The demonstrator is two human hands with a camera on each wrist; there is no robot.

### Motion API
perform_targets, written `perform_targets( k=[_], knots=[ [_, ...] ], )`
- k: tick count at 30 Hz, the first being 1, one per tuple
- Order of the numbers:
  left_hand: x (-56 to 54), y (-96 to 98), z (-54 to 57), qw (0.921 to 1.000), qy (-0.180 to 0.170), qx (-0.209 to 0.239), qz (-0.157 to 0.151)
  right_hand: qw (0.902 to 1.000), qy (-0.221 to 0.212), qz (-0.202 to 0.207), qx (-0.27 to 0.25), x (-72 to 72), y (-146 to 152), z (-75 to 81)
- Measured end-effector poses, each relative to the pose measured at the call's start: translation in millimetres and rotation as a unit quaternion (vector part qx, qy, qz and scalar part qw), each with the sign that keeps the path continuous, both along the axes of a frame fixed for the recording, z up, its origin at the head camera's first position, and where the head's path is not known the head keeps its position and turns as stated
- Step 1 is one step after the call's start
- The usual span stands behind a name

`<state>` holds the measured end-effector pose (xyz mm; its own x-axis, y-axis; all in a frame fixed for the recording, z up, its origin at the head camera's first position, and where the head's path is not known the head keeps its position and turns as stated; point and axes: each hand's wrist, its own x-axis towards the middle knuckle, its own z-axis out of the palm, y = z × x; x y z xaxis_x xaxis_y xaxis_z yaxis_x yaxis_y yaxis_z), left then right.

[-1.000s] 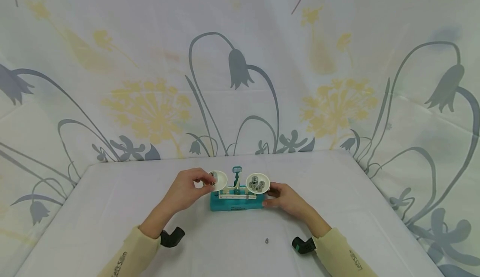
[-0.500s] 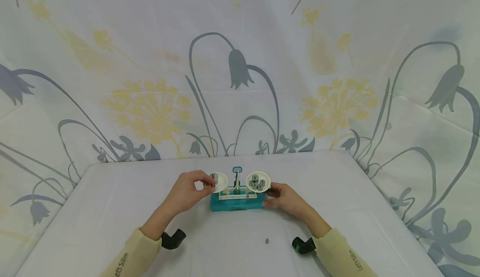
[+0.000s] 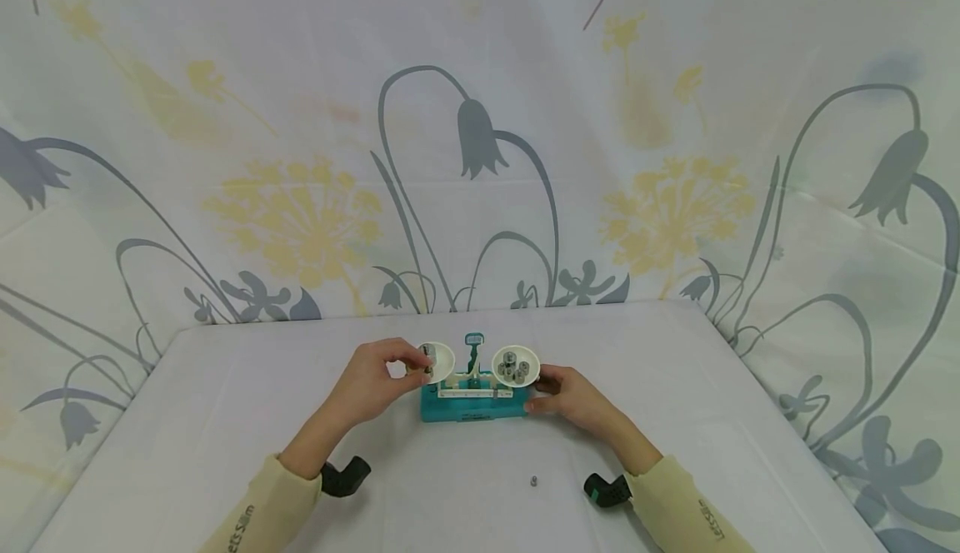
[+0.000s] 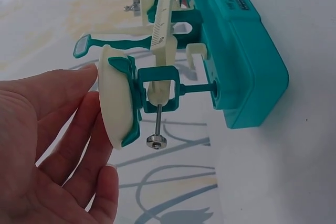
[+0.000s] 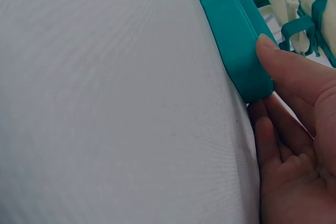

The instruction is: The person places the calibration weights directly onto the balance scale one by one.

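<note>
A teal balance scale (image 3: 474, 407) with two cream pans stands on the white-covered table. My left hand (image 3: 375, 382) is at the left pan (image 3: 446, 361), thumb and fingertips over its inner side, pinching a small grey metal piece (image 3: 429, 369). In the left wrist view the left pan (image 4: 116, 103) hides the fingertips. My right hand (image 3: 573, 399) grips the right end of the scale's base, with the thumb (image 5: 268, 43) on the base (image 5: 239, 45) and the other fingers behind its end. Several small metal weights (image 3: 513, 367) lie in the right pan (image 3: 534, 355).
One small metal weight (image 3: 534, 480) lies on the table in front of the scale. A black wrist camera (image 3: 347, 477) hangs at the left wrist and another black wrist camera (image 3: 607, 490) at the right. A flower-patterned cloth (image 3: 480, 203) rises behind the table.
The right pan rises slightly by half a second ago, then sinks back. The left fingers shift slightly at the left pan. My right hand stays on the base.
</note>
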<state>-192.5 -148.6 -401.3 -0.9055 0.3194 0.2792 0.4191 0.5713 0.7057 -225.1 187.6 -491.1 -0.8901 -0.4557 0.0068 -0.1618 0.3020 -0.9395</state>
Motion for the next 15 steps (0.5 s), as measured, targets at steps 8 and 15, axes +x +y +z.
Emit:
perform_targets(
  k=[8,15],
  knots=[
    [1.6,-1.2,2.5,0.9999,-0.001,0.016,-0.006,1.0000,-0.003,-0.005,0.005,0.6,-0.7,1.4],
    [7.7,-0.9,2.1,0.9989,-0.009,0.041,-0.022,1.0000,-0.006,-0.005,0.004,0.6,-0.9,1.4]
  ],
)
